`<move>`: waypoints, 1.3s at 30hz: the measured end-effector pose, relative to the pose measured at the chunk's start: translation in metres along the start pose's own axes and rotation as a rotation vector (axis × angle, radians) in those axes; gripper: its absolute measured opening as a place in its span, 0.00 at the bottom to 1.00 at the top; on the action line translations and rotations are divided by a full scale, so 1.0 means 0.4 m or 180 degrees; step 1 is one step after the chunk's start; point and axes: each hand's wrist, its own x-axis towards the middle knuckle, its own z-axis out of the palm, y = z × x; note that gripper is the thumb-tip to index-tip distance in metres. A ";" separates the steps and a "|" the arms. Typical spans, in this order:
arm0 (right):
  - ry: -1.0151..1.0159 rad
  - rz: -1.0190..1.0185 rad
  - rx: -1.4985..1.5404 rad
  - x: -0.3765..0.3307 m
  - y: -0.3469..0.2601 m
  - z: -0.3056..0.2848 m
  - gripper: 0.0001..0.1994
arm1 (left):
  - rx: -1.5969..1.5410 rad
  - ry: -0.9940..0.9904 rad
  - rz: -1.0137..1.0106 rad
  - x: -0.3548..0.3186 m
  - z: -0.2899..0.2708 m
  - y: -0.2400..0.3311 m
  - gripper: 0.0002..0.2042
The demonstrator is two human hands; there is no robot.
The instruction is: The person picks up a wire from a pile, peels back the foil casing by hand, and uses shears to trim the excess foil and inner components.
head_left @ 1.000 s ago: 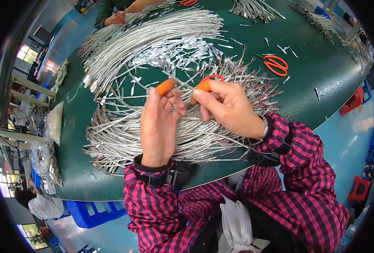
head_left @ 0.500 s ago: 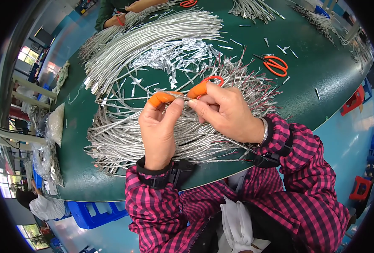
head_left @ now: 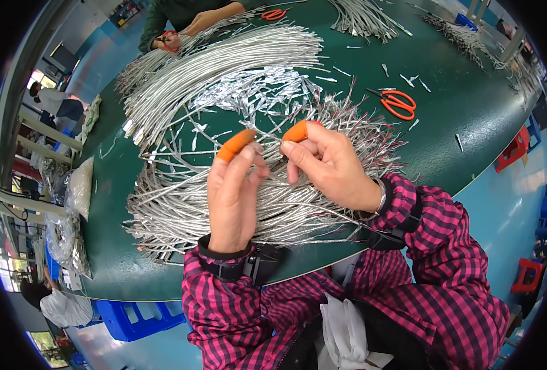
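My right hand [head_left: 332,161], an orange cover on its index finger, pinches a silver foil-wrapped cable [head_left: 269,135] between thumb and index finger. Left of it is my left hand [head_left: 231,185], also with an orange-covered index finger. Its fingers are loosely bent and look apart, and I make out nothing between them. The cable's thin end shows close to that fingertip. Beneath both hands spreads a loose pile of silver cables [head_left: 286,209]. Frayed ends with dark red wires [head_left: 378,139] stick out at its right.
Beyond the pile are torn foil scraps [head_left: 249,86] and a neat bundle of silver cables [head_left: 224,52]. Orange-handled scissors [head_left: 398,105] lie right on the green table [head_left: 452,163]. Another person's hands [head_left: 205,21] work at the far left. A blue stool [head_left: 141,317] stands below the table edge.
My hands have moved apart. The left thumb and index finger have come away from the cable, while my right hand keeps its pinch. At the far side, the other person's hands have shifted.
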 end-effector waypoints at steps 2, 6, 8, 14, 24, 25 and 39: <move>0.0004 -0.0166 -0.0139 -0.003 0.004 0.006 0.06 | 0.0203 -0.0005 0.0102 -0.003 0.020 0.010 0.16; -0.0018 -0.0374 -0.0435 -0.005 0.001 0.006 0.06 | 0.0608 -0.0041 0.0303 -0.005 0.037 0.008 0.20; -0.0034 -0.0438 -0.0545 -0.006 0.001 0.007 0.05 | 0.0624 -0.0104 0.0314 -0.007 0.038 0.007 0.21; 0.0109 -0.0652 -0.0746 -0.012 -0.005 0.019 0.05 | 0.0387 -0.0210 0.0344 -0.001 0.002 -0.012 0.22; 0.0128 -0.0318 -0.0384 -0.007 0.002 0.003 0.05 | -0.0170 0.0039 0.0201 0.002 0.029 0.010 0.23; 0.0150 -0.0399 -0.0450 -0.008 -0.001 0.008 0.05 | -0.0160 0.0049 0.0212 -0.003 0.033 0.016 0.23; 0.0324 -0.1050 -0.1493 -0.015 0.009 0.018 0.03 | 0.0650 -0.0157 0.0610 -0.007 0.014 -0.010 0.26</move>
